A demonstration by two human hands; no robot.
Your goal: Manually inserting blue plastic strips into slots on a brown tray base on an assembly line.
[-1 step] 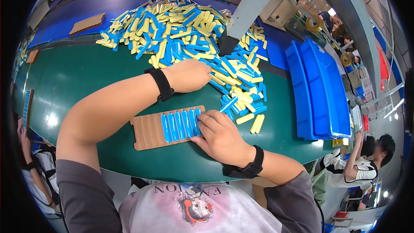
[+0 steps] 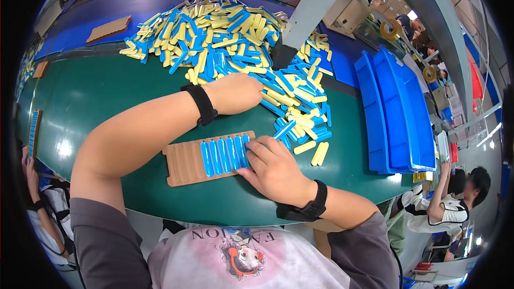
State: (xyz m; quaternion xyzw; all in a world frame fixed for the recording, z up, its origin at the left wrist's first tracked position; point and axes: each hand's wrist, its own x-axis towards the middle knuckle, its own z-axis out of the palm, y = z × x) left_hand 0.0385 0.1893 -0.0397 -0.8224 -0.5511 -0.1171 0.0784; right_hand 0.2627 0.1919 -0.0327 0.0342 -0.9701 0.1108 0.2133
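A brown corrugated cardboard tray (image 2: 184, 163) lies slightly tilted on the green table in front of me. Several blue capsule-shaped pieces (image 2: 217, 158) sit side by side in its right-hand grooves; bare grooves show at its left. My right hand (image 2: 278, 171) is closed round the tray's right end, thumb at the near edge and fingertips against the last blue piece. Farther off, my left hand (image 2: 233, 94) is curled at the near edge of a big heap of blue and yellow pieces (image 2: 214, 37). Its fingertips are hidden, so what it grips cannot be made out.
Loose yellow pieces (image 2: 320, 154) lie right of the tray. Two blue bins (image 2: 399, 112) stand at the right, and a grey metal post (image 2: 316, 5) rises behind the heap. Another cardboard tray (image 2: 108, 29) lies far left. Co-workers are at both sides.
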